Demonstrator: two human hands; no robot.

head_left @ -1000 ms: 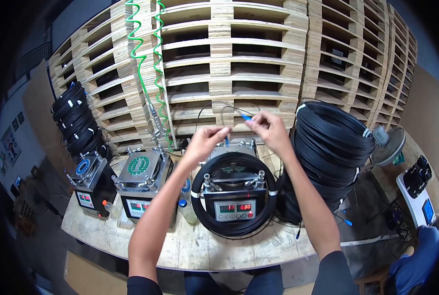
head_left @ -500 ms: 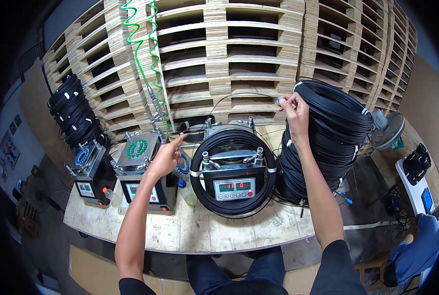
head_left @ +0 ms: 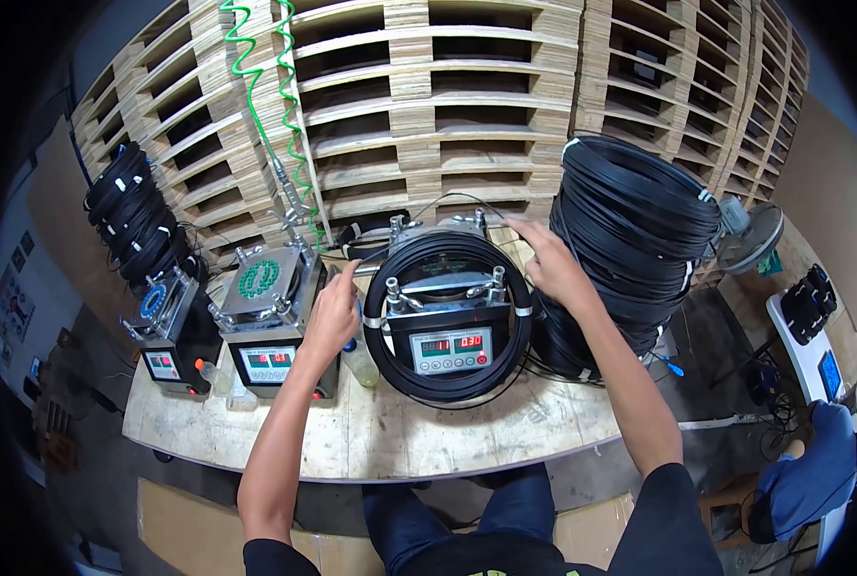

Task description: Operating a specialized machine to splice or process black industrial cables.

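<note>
In front of me a black cable coil (head_left: 379,350) hangs around a metal machine with a display panel (head_left: 451,351). My left hand (head_left: 333,312) is beside the coil's left side, index finger stretched toward a short silver rod (head_left: 365,272); whether it touches is unclear. My right hand (head_left: 551,267) reaches over the coil's upper right, its fingers stretched toward the machine's rear clamp posts. A thin loose cable (head_left: 457,195) arches behind the machine toward those fingers. The blue cable tip is not visible.
Right of the machine stands a tall stack of black cable coils (head_left: 616,259). Two similar machines, one with a green ring fixture (head_left: 260,278), stand to the left near a bottle (head_left: 361,367). Wooden pallets (head_left: 342,91) rise behind; a person in blue (head_left: 812,470) sits at far right.
My right hand has come down and left from beside the coil stack, and the blue tip it pinched is out of sight. My left hand has shifted slightly. The machine's display reading has changed.
</note>
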